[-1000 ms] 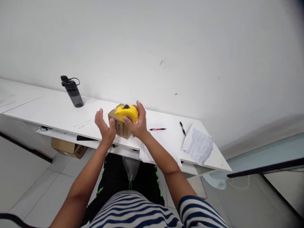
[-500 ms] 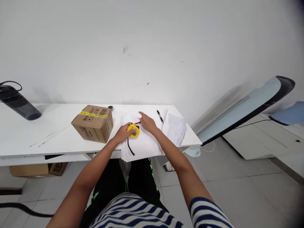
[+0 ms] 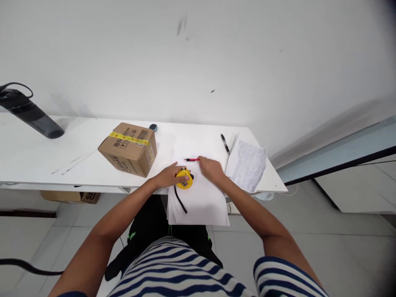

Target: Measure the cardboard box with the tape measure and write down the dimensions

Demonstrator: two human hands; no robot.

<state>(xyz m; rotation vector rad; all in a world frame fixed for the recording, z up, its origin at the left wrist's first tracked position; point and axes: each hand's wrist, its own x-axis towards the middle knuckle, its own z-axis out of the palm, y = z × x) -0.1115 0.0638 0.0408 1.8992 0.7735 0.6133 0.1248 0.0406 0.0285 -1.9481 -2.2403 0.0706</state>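
Observation:
My left hand (image 3: 168, 176) is closed on a yellow tape measure (image 3: 185, 181), held over a stack of white paper (image 3: 201, 206). A black wrist strap (image 3: 180, 200) trails from the tape measure across the sheets. Just to the right, my right hand (image 3: 210, 168) grips a red pen (image 3: 194, 159) by one end, its black tip pointing left above the paper. The stack overhangs the front edge of the white table (image 3: 77, 165).
Left of the paper sits a taped cardboard box (image 3: 130, 150), with a small dark object (image 3: 153, 127) behind it. A dark bottle (image 3: 34, 115) lies far left. To the right are a black pen (image 3: 225, 144) and a written, torn-edged sheet (image 3: 250, 166).
My right hand has turned and now holds the red pen out to the left; before, its finger pointed forward. The view has shifted, and the tape measure stays in my left hand.

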